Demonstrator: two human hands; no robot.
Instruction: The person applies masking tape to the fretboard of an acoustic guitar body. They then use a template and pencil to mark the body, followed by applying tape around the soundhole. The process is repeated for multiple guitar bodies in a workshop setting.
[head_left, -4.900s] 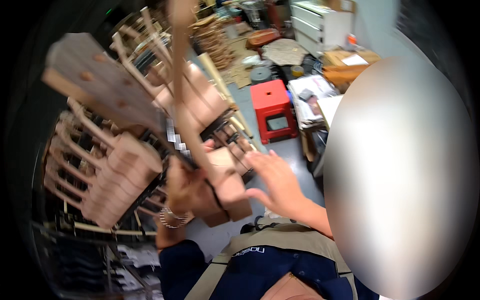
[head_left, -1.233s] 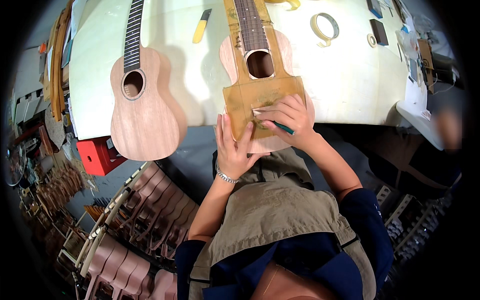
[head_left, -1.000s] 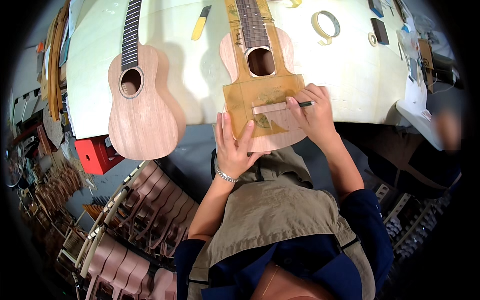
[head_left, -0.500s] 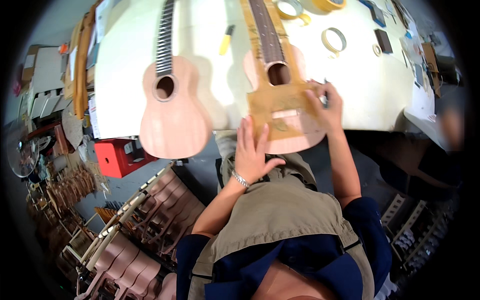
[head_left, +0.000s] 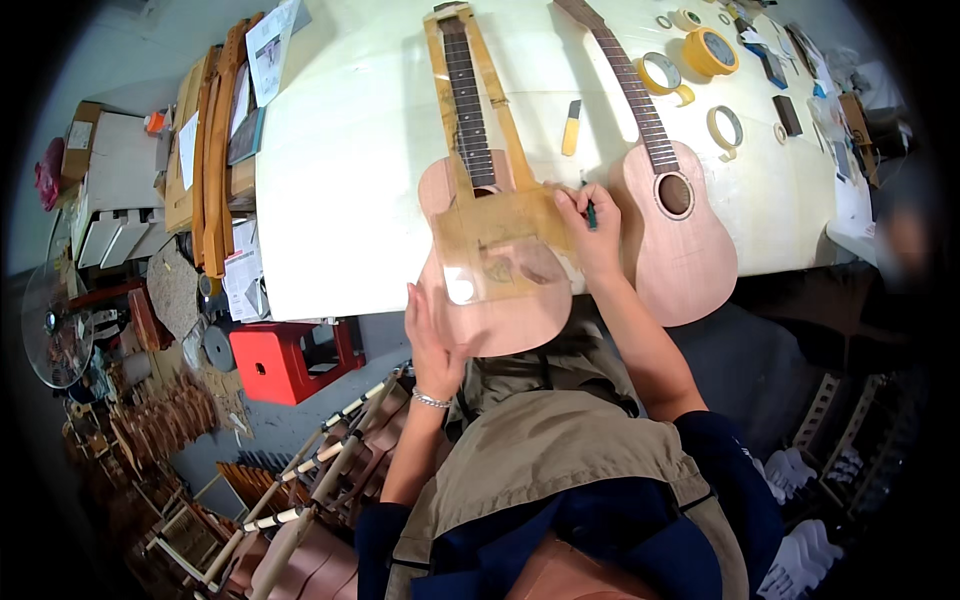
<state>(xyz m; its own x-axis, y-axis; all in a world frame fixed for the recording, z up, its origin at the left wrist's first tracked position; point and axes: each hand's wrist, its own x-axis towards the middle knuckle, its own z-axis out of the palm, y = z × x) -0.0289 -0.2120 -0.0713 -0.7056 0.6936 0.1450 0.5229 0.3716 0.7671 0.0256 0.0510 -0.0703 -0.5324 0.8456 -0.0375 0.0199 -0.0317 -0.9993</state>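
A see-through amber template [head_left: 520, 220] with long side strips lies over the left unfinished ukulele [head_left: 520, 325], tilted on its pale pink body and running up beside its dark fretboard. My right hand [head_left: 592, 225] is closed at the template's right edge, with a dark green pen [head_left: 591, 215] also in its fingers. My left hand [head_left: 432, 345] rests against the lower left side of that ukulele, fingers stretched out and slightly blurred. A second bare ukulele [head_left: 685, 245] lies to the right, its soundhole uncovered.
A yellow-handled cutter [head_left: 571, 128] lies between the two necks. Tape rolls [head_left: 710, 52] and a dark block [head_left: 787, 116] sit at the right. Below the table's left edge stands a red stool [head_left: 285, 362], and a rack [head_left: 325, 460] holds ukulele bodies.
The template has gone from the right ukulele to the left one, carried by my right hand. My left hand has shifted to the left ukulele. The view has swung too.
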